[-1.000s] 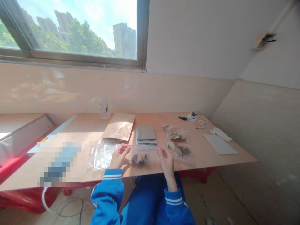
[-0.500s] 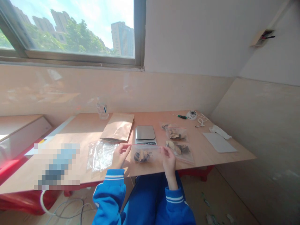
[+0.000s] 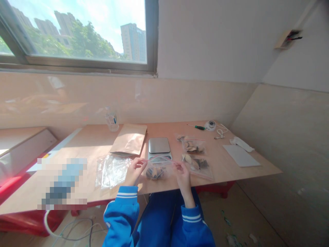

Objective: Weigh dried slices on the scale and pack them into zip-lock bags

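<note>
A clear zip bag (image 3: 156,171) with dried, brown-and-dark slices inside is stretched between my two hands at the table's front edge. My left hand (image 3: 134,171) pinches its top left corner, and my right hand (image 3: 182,172) pinches the top right corner. The bag's red-edged mouth bows apart in the middle. Just behind it stands a digital scale (image 3: 159,146) with a bare metal plate; its display is partly covered by the bag. Filled zip bags (image 3: 197,162) of similar slices lie to the right of my right hand. Flat clear bags (image 3: 113,173) lie left of my left hand.
A brown paper pouch (image 3: 130,139) and a clear plastic bottle (image 3: 112,120) are at the back left. Toward the back right are a green-handled screwdriver (image 3: 199,127), a white dome camera (image 3: 210,126) with its cable, and a white sheet (image 3: 241,156).
My hands have drawn slightly closer together. The bag's top edge, straight and taut before, now gapes in the middle. The other things on the table stay put.
</note>
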`<action>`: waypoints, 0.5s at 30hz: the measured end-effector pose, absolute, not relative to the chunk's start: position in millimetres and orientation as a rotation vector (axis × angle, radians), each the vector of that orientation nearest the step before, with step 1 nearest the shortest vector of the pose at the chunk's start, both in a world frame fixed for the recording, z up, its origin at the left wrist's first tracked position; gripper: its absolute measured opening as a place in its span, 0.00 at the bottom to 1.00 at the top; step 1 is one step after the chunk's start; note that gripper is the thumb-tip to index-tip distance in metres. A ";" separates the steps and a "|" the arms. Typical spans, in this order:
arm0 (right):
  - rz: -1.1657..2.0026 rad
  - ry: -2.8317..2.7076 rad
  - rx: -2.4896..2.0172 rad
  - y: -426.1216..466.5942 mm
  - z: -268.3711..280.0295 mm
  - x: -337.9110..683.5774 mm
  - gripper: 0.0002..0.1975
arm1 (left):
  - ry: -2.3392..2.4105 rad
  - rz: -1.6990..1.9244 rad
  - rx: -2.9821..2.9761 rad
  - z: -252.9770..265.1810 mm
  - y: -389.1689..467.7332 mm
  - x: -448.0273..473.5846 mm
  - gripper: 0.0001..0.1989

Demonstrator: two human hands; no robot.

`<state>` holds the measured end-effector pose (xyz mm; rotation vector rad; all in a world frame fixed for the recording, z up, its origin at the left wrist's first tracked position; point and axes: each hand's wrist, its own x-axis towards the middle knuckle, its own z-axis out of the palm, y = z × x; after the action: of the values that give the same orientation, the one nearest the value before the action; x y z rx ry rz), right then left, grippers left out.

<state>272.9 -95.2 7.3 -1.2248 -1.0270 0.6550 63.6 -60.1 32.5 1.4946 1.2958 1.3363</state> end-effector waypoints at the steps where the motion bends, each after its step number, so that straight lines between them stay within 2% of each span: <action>1: 0.650 -1.034 -1.218 -95.8 8.2 273.1 0.12 | 1.300 1.338 1.499 32.5 -60.3 62.8 0.16; 7: 0.544 -1.063 -1.223 -99.0 13.9 274.7 0.12 | 1.384 1.364 1.561 31.3 -60.9 51.9 0.15; 15: 0.785 -1.001 -1.140 -93.2 6.0 263.6 0.13 | 1.348 1.311 1.554 34.7 -62.6 55.9 0.15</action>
<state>263.6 -93.2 6.0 -1.1397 -1.0012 0.7847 55.9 -62.6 34.7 1.5536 1.3483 1.3110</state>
